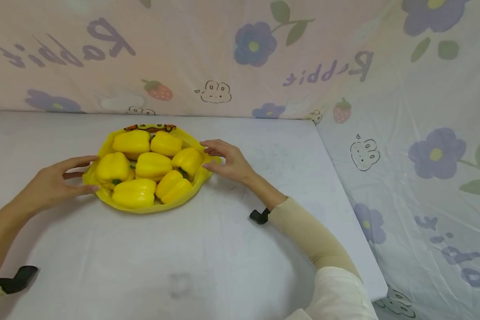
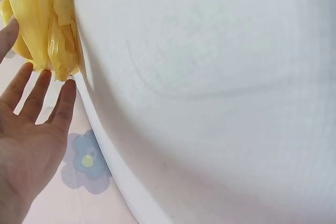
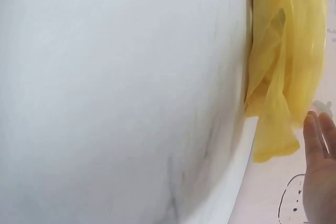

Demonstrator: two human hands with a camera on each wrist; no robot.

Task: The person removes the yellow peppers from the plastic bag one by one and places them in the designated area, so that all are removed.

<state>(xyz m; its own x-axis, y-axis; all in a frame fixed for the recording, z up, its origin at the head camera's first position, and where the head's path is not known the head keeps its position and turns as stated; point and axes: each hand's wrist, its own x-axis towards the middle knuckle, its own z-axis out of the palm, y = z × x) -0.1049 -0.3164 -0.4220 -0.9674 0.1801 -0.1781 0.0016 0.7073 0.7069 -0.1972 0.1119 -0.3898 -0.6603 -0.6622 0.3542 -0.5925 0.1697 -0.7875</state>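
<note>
Several yellow bell peppers (image 1: 154, 166) lie in a thin yellow plastic bag (image 1: 144, 210), its rim spread wide around them on the white table. At the bag's left side is my left hand (image 1: 54, 182), fingers extended and thumb apart, fingertips right at the edge. My right hand (image 1: 232, 161) is at the right side, fingers loosely bent beside the rim. In the left wrist view, straight fingers reach toward the crumpled bag (image 2: 39, 19). The right wrist view has a loose corner of the bag (image 3: 278, 135) hanging near my extended fingers.
The white table (image 1: 208, 258) runs back to a cloth backdrop (image 1: 184, 53) printed with flowers, rabbits and strawberries. More of this cloth hangs past the table's right edge. Black wrist mounts (image 1: 260, 217) show beside both forearms.
</note>
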